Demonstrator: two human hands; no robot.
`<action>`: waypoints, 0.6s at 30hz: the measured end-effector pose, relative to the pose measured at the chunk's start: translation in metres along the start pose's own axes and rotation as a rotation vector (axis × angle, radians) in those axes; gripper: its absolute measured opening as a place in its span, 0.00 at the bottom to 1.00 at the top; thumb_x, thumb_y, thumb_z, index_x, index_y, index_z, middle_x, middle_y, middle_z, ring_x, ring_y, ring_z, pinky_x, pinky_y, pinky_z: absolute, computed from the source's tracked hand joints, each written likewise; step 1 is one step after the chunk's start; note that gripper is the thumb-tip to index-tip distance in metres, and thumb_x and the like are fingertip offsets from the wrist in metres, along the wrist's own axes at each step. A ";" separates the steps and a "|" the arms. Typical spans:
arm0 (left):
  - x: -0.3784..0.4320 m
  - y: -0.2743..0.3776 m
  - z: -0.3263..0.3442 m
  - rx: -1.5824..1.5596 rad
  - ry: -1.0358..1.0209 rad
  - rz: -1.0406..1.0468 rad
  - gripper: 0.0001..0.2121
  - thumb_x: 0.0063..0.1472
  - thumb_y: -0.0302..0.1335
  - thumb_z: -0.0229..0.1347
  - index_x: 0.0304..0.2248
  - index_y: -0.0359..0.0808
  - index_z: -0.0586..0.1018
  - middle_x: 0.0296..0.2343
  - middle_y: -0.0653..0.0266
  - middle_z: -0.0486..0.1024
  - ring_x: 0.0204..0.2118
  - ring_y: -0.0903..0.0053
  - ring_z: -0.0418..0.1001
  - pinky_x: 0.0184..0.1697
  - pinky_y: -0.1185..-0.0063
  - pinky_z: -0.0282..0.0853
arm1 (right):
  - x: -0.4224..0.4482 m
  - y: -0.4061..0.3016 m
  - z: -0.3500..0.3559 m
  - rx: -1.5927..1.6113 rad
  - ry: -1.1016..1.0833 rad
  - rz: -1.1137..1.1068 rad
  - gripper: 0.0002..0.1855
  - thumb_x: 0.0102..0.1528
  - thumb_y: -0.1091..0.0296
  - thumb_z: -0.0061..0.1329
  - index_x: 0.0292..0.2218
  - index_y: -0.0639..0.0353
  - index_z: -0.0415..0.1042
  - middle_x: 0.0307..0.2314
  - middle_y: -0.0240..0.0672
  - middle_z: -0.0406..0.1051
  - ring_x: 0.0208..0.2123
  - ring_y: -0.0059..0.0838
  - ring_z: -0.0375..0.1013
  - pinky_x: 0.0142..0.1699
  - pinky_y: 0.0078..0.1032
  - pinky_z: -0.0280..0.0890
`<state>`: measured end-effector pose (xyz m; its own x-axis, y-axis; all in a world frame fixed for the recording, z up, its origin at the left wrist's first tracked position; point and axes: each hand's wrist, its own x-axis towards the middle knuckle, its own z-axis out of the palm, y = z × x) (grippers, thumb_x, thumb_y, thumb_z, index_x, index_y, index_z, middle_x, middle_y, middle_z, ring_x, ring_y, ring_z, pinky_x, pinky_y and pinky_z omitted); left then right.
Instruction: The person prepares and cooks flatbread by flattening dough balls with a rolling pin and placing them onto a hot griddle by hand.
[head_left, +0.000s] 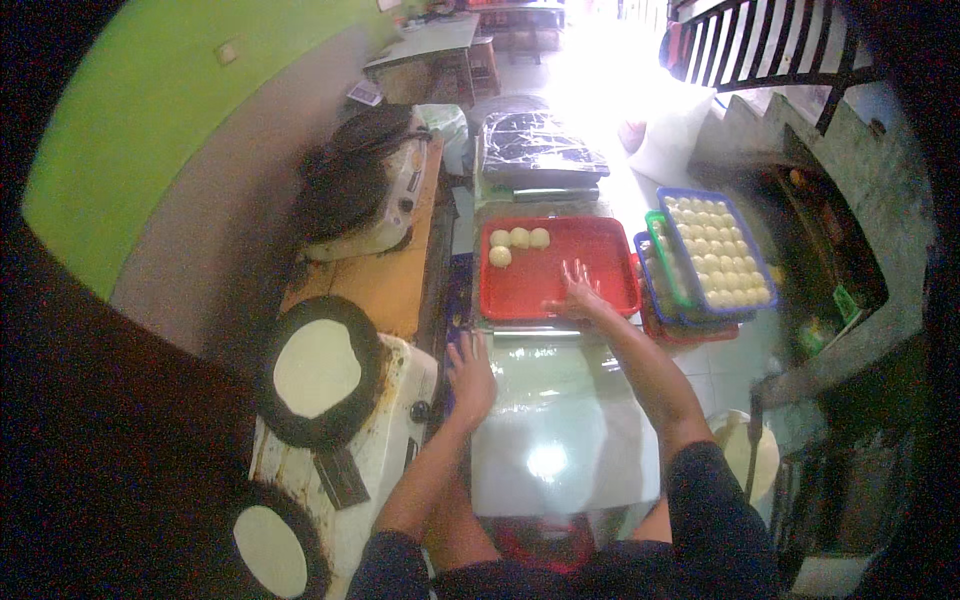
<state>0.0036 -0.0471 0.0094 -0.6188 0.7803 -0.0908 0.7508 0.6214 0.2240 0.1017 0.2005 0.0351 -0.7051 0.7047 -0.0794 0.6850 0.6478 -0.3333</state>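
Note:
My right hand (581, 291) is over the right part of a red plastic tray (555, 311), fingers spread and holding nothing. Several round dough balls (519, 238) sit in the tray's far left corner. My left hand (472, 371), fingers apart and empty, is by the left edge of a shiny white work surface (562, 427). Left of it, a thin round flatbread (316, 367) lies in a dark pan (365, 330) on a white gas stove (390, 420). A second flatbread (271, 551) lies in another dark pan (319, 540) nearer to me.
Stacked trays stand on the right; the top blue tray (772, 289) holds rows of dough balls (716, 247). Beyond the red tray is a plastic-wrapped dark box (544, 150). Another stove (409, 191) stands far left. A pale round container (761, 457) is at the lower right.

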 end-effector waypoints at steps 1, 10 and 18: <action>-0.001 -0.012 0.006 0.156 0.084 0.150 0.33 0.54 0.24 0.50 0.59 0.36 0.50 0.56 0.50 0.50 0.58 0.54 0.52 0.52 0.56 0.57 | 0.011 -0.014 0.007 -0.061 -0.132 0.065 0.52 0.51 0.35 0.42 0.62 0.56 0.32 0.60 0.51 0.31 0.63 0.47 0.32 0.61 0.56 0.31; 0.001 -0.012 0.036 -0.036 0.094 0.391 0.22 0.49 0.22 0.48 0.47 0.31 0.67 0.40 0.51 0.69 0.46 0.56 0.65 0.48 0.63 0.61 | 0.146 0.033 0.059 0.038 0.215 0.170 0.46 0.51 0.32 0.38 0.58 0.59 0.46 0.57 0.50 0.46 0.60 0.47 0.42 0.60 0.53 0.35; 0.015 0.034 0.043 0.012 -0.090 0.426 0.20 0.55 0.23 0.45 0.50 0.31 0.64 0.45 0.51 0.64 0.52 0.59 0.60 0.50 0.55 0.56 | 0.168 -0.012 0.085 0.816 0.427 0.003 0.23 0.48 0.53 0.52 0.37 0.65 0.70 0.29 0.47 0.73 0.32 0.42 0.74 0.37 0.33 0.69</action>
<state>0.0295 -0.0109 -0.0256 -0.2306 0.9701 -0.0764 0.9377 0.2425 0.2489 -0.0411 0.2864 -0.0539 -0.4644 0.8583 0.2182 0.2308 0.3552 -0.9059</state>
